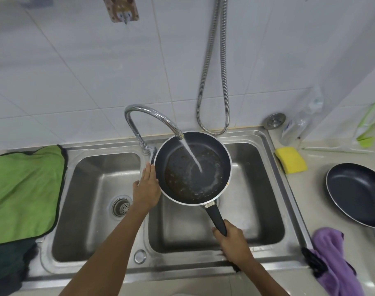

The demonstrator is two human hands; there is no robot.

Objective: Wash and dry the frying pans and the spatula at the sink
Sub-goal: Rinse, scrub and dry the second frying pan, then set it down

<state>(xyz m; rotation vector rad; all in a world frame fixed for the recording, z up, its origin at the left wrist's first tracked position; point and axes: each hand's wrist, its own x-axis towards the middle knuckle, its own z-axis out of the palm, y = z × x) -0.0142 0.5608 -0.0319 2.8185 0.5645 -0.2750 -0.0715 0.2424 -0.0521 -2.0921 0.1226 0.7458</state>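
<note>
1. The frying pan [176, 174] that my right hand [233, 242] holds is black inside with brown smears, a pale silver rim and a black handle.
2. Left of my left hand [146, 189], the cloth [22, 189] is bright green with a dark edge.
3. Beyond my right hand, the sponge [291, 159] is yellow.
4. Right of that hand, the second pan [357, 193] is black with a silver rim, and the rag [332, 257] is purple.
5. The sink [97, 189] is grey steel, the wall [75, 71] is white tile in a grid, and the desk [310, 199] is beige.

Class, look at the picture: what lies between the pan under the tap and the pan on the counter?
The sink's right rim and a yellow sponge, seen in the head view, lie between the pan under the tap and the counter pan.
</note>
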